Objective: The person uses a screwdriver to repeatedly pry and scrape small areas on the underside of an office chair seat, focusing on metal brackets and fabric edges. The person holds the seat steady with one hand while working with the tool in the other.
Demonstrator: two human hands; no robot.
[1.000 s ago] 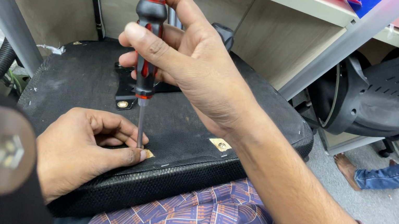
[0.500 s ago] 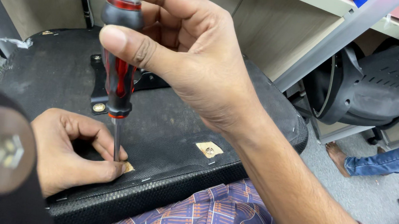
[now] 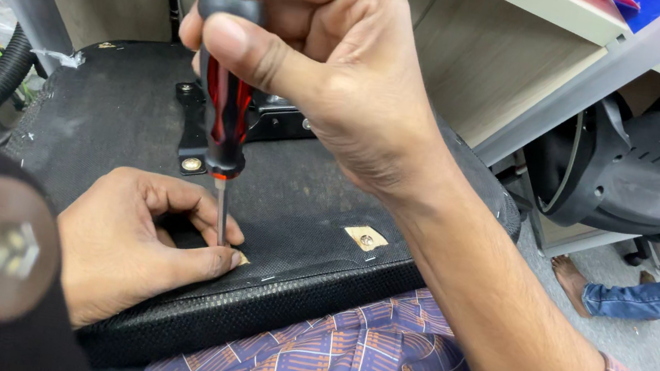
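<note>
Red-black screwdriver (image 3: 223, 100) gripped upright by right hand (image 3: 339, 65), fingers clamped on handle; long axis near vertical, tip down on black seat underside (image 3: 113, 118). Shaft pinched by left hand (image 3: 134, 243) fingers.

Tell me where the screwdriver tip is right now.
In the head view, left of centre: the screwdriver stands upright in the right hand, tip between the left hand fingers on the black seat panel.

behind you stands a pale wooden shelf unit (image 3: 487, 69) with a grey metal upright (image 3: 589, 85); right of it a black chair back (image 3: 656, 164) leans, grey floor (image 3: 654, 347) below.
</note>
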